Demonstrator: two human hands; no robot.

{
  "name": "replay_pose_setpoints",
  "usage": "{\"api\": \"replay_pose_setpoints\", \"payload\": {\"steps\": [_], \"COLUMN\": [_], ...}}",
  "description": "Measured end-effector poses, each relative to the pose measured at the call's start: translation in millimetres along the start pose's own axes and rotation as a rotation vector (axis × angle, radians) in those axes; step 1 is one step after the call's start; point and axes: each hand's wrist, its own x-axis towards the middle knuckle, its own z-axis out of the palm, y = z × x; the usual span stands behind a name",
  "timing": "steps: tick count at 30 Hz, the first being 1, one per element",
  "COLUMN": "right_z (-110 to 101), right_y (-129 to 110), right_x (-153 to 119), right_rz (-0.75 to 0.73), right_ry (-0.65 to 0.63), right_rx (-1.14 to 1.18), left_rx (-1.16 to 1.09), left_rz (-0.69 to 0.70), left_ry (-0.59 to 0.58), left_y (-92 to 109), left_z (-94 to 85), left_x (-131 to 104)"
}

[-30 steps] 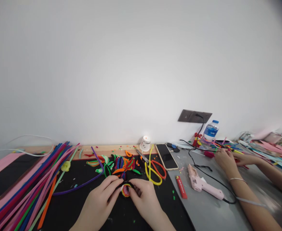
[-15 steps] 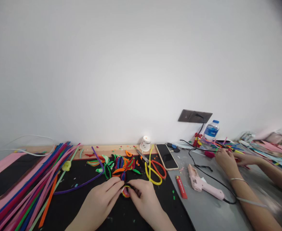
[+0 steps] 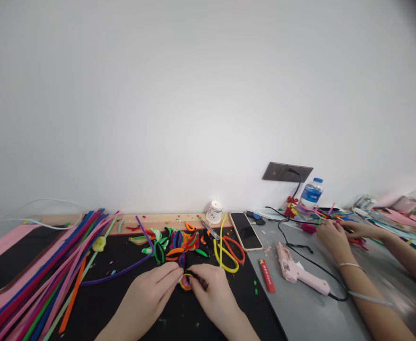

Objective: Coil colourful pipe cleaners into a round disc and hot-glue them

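Over the black mat (image 3: 122,303), my left hand (image 3: 154,289) and my right hand (image 3: 211,289) meet with pinched fingers around a small multicoloured fuzzy piece (image 3: 185,282). A dark strip shows between the fingertips; much of the piece is hidden by them. Just beyond the hands lies a pile of bent, coloured fuzzy petals (image 3: 185,244), with green ones (image 3: 160,248) at its left. A purple stem (image 3: 122,275) curves to the left of my left hand. Scissors with yellow and orange handles (image 3: 225,260) and a yellow stem (image 3: 221,237) lie beyond my right hand.
Long coloured stems (image 3: 51,279) lie at the left. A white cup (image 3: 214,212), a phone (image 3: 246,231), a red lighter (image 3: 266,276) and a pink glue gun (image 3: 300,274) with a black cable are right. Another person's hands (image 3: 332,237) work near a bottle (image 3: 312,193).
My hands keep almost the same place, with the small piece slightly turned between them. At the right, the other person's hands have shifted a little.
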Motion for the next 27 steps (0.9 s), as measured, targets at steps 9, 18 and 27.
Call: {"api": "replay_pose_setpoints", "payload": {"steps": [9, 18, 27], "right_z": [-1.5, 0.0, 0.4], "right_y": [-1.4, 1.4, 1.3], "right_x": [1.4, 1.3, 0.2], "right_rz": [0.010, 0.016, 0.029], "right_ry": [0.004, 0.016, 0.016], "right_rx": [0.043, 0.056, 0.053], "left_rx": [0.004, 0.047, 0.021], "left_rz": [-0.023, -0.087, -0.115], "left_ry": [-0.006, 0.002, 0.023], "left_y": [0.3, 4.0, 0.8], "left_z": [2.1, -0.7, 3.3], "left_x": [-2.6, 1.5, -4.9]}}
